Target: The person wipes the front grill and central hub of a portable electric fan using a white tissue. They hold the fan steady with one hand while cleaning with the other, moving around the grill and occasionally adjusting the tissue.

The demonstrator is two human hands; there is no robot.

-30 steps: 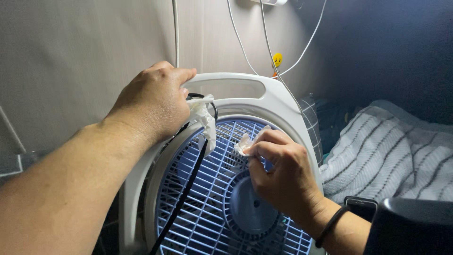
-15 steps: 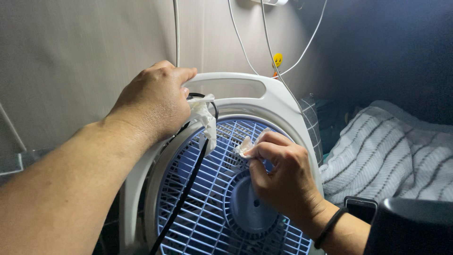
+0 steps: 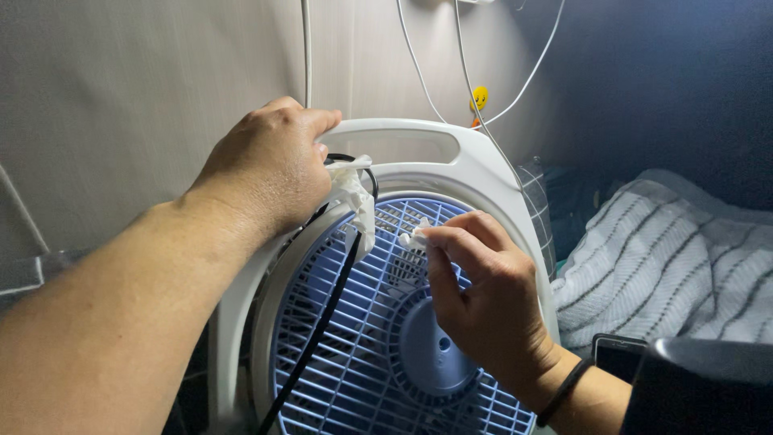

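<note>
A plain beige wall [image 3: 145,89] fills the upper left of the head view, darkening to deep blue shadow on the right; against it stands one large box fan with a white plastic frame [image 3: 483,173] and a carrying slot cut through its top edge; its round pale-blue plastic grille [image 3: 354,338] faces the viewer, with a solid blue hub at the centre. To the right lies one white knitted blanket with thin dark stripes [image 3: 668,258], close beside the fan; a dark rounded object [image 3: 700,387] of unclear kind blocks the lower right corner, with one dark phone-like slab [image 3: 618,353] just left of it. Four thin white cables [image 3: 419,60] hang down the wall behind the fan, one passing a small yellow smiling-face clip [image 3: 479,97]; one black cord [image 3: 318,326] runs diagonally down across the grille, crossing the left part of it.

The left hand [image 3: 270,165] reaches in from the lower left, forearm long across the view, fingers clenched over the fan's top left corner, grasping the frame together with a crumpled white tissue [image 3: 354,197] that hangs from under the palm onto the grille. The right hand [image 3: 475,290], a black band on its wrist, rises from the lower right, thumb and fingertips pinching a small wad of white tissue [image 3: 415,237] pressed against the upper grille bars, just right of the hanging tissue.
</note>
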